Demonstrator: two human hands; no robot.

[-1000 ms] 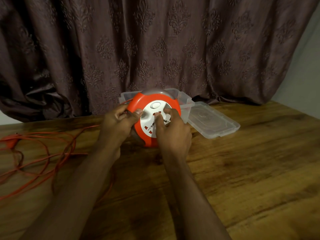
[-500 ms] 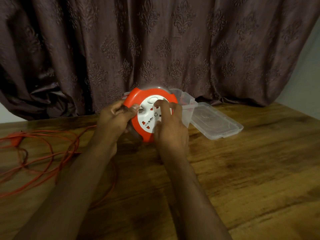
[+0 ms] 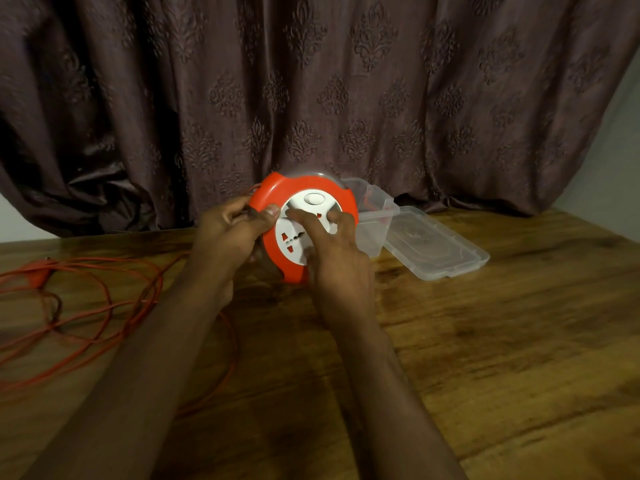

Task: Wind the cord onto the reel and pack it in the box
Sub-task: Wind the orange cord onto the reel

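**Winding barely begun, cord mostly loose, box waiting open**

While the tabletop carried everything the job needed, little of the job looked finished. Largest of the task's things by spread, the orange cord lay in slack, overlapping loops across the left part of the tabletop, with one strand trailing back toward the person between the forearms. Judging by how much of it sprawled loose, most of the winding remained to be done.

Behind the hands stood the clear plastic box, open and just beyond the reel; through its wall a faint orange shape showed, though what it was could not be told. Its lid lay flat beside it on the right, touching or nearly touching its base. Packing had therefore not started.

The orange reel with its white socket face was held up on edge, tilted toward the camera, in front of the box. The left hand gripped its left rim, fingers curled behind and the thumb pressed on the front edge. The right hand had fingers laid on the white face, apparently turning it; whether they hooked into a recess could not be told.

By this reading, the step in hand was the winding itself, with boxing and lidding to follow
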